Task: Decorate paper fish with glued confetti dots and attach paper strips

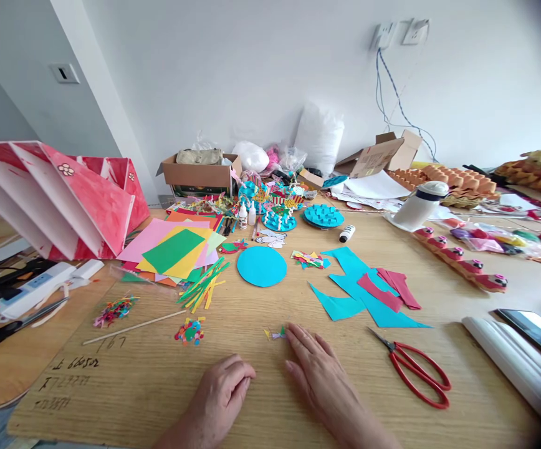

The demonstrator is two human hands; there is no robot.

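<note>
My left hand (224,393) rests on the wooden table with its fingers curled in, and nothing shows in it. My right hand (320,377) lies flat with fingers stretched out. Its fingertips touch a few small coloured paper scraps (277,335). To the left is a little heap of paper dots (189,331). Beyond the hands lies a blue paper circle (262,266). Red-handled scissors (417,371) lie to the right, blades slightly apart. Blue paper offcuts (352,284) with red pieces (387,290) are spread behind them.
Stacked coloured paper (174,251), green and yellow strips (205,284) and a thin wooden stick (134,327) lie on the left. Blue decorated crafts (277,218) and glue bottles (243,216) stand at the back. An egg-carton caterpillar (462,259) and a phone (532,333) are on the right.
</note>
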